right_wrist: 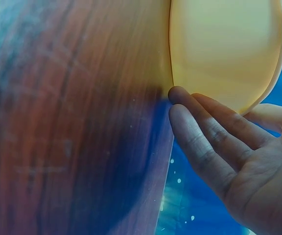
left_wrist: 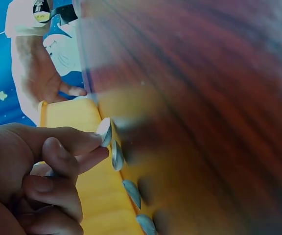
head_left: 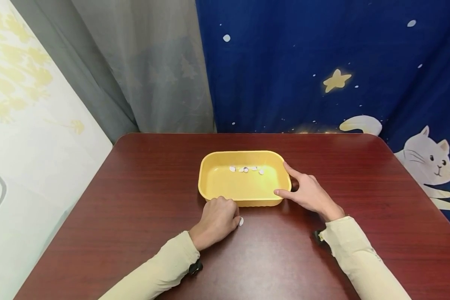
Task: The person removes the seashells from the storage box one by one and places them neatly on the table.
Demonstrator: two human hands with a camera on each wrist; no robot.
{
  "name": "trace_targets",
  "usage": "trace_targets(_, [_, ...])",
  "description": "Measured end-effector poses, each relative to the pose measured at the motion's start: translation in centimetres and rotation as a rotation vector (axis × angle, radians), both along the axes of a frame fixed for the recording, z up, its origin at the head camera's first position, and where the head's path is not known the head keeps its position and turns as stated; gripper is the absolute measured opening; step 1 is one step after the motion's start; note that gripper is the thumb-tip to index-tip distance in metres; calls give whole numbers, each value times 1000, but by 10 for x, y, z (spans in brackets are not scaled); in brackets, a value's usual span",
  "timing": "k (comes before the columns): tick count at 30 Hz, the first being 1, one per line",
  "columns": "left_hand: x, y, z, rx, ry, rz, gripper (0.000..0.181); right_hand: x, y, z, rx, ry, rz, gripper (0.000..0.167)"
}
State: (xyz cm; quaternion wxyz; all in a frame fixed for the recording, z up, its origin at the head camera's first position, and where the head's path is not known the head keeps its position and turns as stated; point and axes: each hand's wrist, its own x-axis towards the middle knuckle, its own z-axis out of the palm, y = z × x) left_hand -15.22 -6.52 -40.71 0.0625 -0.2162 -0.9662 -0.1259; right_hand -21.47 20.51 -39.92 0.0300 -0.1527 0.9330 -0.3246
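A yellow tray (head_left: pixel 243 203) stands on the table, with several small whitish pieces (head_left: pixel 232 168) inside along its far side. My left hand (head_left: pixel 216 218) is at the tray's near side; in the left wrist view its thumb and finger pinch a small shell-like piece (left_wrist: pixel 105 132). More such pieces (left_wrist: pixel 131 192) lie in a row along the tray's wall (left_wrist: pixel 99 196), mostly hidden by the hand in the head view. My right hand (head_left: pixel 309 193) holds the tray's right end, thumb over the near corner, its fingers (right_wrist: pixel 199 142) fairly straight against the outside.
The dark red wooden table (head_left: pixel 153 166) extends around the tray. Behind it hang a grey curtain (head_left: pixel 165 62) and a blue curtain (head_left: pixel 277 75) printed with stars and a cat. A white patterned surface (head_left: pixel 30 137) stands at the left.
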Motion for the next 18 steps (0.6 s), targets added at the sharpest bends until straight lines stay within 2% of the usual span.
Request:
trace_targets(6, [-2, 1, 0, -26, -13, 1, 17, 1, 0, -1, 6, 11, -2, 100])
trace_targets(10, [-2, 0, 5, -11, -9, -9, 14, 1, 0, -1, 8, 11, -3, 100])
trace_targets(12, [-2, -2, 12, 38, -16, -37, 14, 1, -1, -1, 8, 10, 0, 99])
trace_targets(15, [-6, -7, 26, 158, -47, -83, 12, 0, -1, -1, 4, 5, -1, 99])
trace_targets(18, [-16, -11, 44, 267, -104, -86, 10, -1, 0, -1, 3, 7, -6, 100])
